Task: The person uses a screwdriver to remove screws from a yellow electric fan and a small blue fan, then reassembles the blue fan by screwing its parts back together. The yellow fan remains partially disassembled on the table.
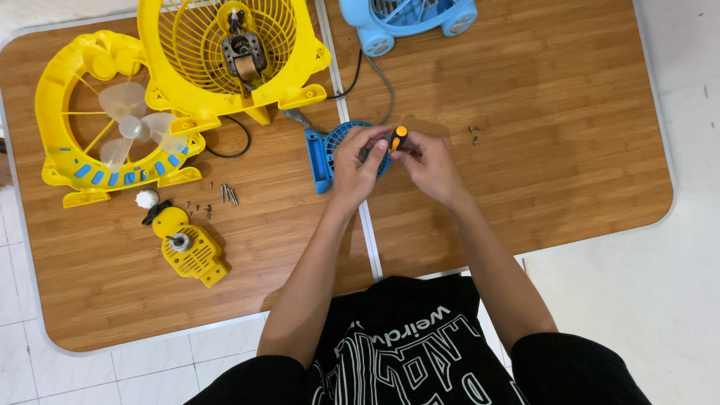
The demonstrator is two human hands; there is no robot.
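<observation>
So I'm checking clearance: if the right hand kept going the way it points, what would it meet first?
Probably the left hand, already touching the right hand at the orange-handled screwdriver; depth is unclear.

Yellow fan housings: two, the front shell [112, 124] and rear grille [229, 56], far left of the grip. Yellow motor cover [191, 251]: one, lower left. Blue fan parts: two, the small grille [330, 154] under the grip and the body [409, 19] above. Screwdriver [397, 139]: one, in the grip. Loose screw clusters: two, one [217, 199] left, one [474, 133] right.
</observation>
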